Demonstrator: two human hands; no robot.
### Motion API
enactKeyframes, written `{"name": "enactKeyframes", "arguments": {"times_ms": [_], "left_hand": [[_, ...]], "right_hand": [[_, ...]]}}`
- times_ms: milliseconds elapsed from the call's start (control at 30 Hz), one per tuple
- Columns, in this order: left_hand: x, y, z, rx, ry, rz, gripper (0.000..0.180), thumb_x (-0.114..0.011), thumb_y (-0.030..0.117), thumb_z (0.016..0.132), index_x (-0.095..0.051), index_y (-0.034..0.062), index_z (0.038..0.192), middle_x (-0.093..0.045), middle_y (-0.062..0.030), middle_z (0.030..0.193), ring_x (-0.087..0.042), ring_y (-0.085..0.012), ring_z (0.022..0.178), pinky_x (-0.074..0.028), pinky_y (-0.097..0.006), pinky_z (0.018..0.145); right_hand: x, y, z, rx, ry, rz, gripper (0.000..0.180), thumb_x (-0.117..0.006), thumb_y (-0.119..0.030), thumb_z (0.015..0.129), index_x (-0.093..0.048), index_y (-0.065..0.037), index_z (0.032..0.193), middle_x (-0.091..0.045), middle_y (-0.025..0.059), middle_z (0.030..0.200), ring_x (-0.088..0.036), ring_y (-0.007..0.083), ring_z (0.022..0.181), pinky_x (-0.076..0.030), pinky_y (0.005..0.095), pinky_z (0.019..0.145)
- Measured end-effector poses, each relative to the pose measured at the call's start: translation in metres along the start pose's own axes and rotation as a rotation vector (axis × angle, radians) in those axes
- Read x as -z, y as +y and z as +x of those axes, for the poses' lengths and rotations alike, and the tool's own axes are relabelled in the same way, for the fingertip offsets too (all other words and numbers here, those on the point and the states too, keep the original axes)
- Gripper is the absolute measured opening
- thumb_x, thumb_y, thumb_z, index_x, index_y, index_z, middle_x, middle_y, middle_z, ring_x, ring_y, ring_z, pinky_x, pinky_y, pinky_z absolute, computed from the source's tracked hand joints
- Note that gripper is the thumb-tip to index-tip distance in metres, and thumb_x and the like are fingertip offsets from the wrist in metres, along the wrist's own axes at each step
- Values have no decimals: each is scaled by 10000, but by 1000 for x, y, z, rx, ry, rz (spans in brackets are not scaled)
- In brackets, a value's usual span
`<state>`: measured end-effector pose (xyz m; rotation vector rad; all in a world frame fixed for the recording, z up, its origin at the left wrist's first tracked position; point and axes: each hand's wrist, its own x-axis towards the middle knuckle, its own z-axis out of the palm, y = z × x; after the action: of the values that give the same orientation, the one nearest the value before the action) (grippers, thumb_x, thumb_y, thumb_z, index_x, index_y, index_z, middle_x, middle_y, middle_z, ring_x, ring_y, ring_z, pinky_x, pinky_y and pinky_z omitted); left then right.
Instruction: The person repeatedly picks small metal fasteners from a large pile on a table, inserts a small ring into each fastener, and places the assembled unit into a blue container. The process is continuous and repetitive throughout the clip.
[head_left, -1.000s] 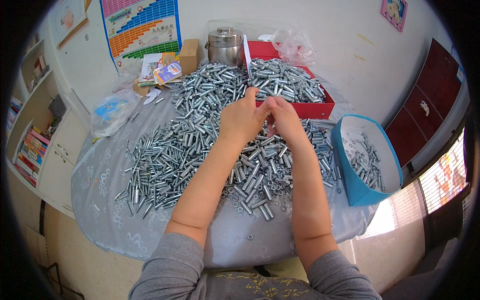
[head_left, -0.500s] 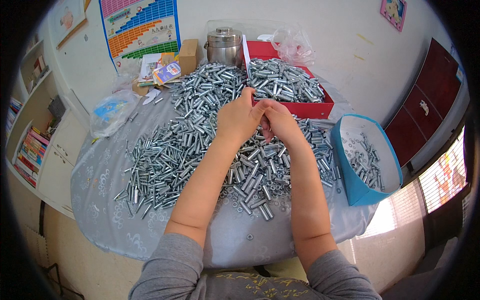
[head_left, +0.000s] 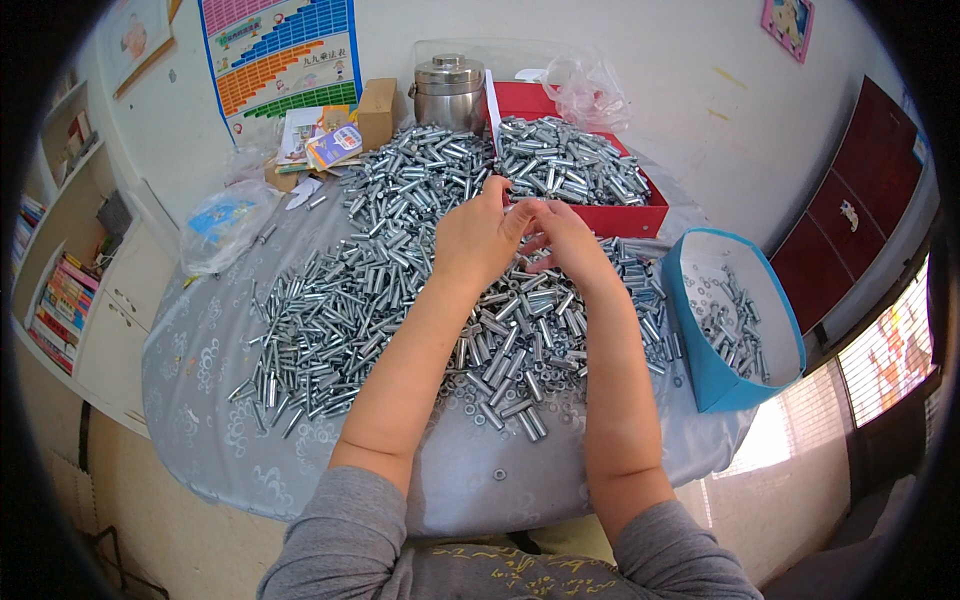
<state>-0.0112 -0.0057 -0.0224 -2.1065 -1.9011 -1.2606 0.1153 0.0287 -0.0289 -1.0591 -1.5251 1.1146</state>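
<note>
My left hand [head_left: 472, 238] and my right hand [head_left: 566, 238] meet fingertip to fingertip above a large heap of silvery metal bolts and sleeves [head_left: 400, 240]. The left fingers are closed, with the thumb side up; what they hold is hidden behind the hand. At the right hand, thumb and forefinger pinch together against the left, while the other fingers spread a little apart. Anything between them is too small to make out. Just beyond the hands stands a red box [head_left: 610, 218] heaped with metal sleeves [head_left: 570, 160]. Small nuts and washers [head_left: 470, 395] lie at the heap's near edge.
A blue fabric bin [head_left: 735, 375] with washers and bolts stands at the right table edge. A steel pot [head_left: 448, 95], a cardboard box [head_left: 378, 113], booklets [head_left: 335, 147] and a plastic bag [head_left: 228, 225] sit toward the back and left. One nut [head_left: 499, 474] lies near the front.
My right hand has turned and its lower fingers have opened outward and lifted slightly. My left hand stays nearly where it was.
</note>
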Motion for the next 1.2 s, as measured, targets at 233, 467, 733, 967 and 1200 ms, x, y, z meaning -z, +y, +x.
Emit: {"name": "enactKeyframes", "arguments": {"times_ms": [233,467,733,967,1200], "left_hand": [[-2,-2,2,51,-36,-28,840,-100,728,786,-503,57,1090,-624,-157,742,-606,-347,760,-454,-415,640],[0,0,0,-2,-15,-34,807,-106,706,805,-528,58,1034,-622,-162,750,-602,-352,746,-448,-418,622],[-4,-8,4,11,43,-36,700,-196,677,825,-522,68,940,-605,-141,658,-600,-346,670,-440,-424,564],[-9,-4,1,-25,42,-23,667,-222,672,822,-525,102,989,-607,-104,633,-603,-325,660,-436,-416,549],[-14,-5,1,-6,-1,-26,595,-306,616,840,-529,87,995,-624,-117,687,-614,-317,683,-453,-410,571]], "right_hand": [[7,16,13,136,-58,-10,342,-468,-295,895,-562,23,975,-581,76,709,-577,173,643,-458,300,583],[2,1,3,91,-256,32,241,-482,-195,898,-573,13,982,-546,28,643,-533,95,530,-406,227,446],[33,23,17,356,200,-603,311,-577,-221,817,-603,7,1027,-618,185,874,-606,281,825,-464,369,736],[8,-2,-1,353,-235,-284,188,-559,-119,765,-615,-7,904,-604,190,732,-584,277,646,-447,354,622],[12,-3,-5,392,-174,-464,187,-588,-181,764,-629,-41,881,-598,169,686,-585,304,631,-451,363,605]]}}
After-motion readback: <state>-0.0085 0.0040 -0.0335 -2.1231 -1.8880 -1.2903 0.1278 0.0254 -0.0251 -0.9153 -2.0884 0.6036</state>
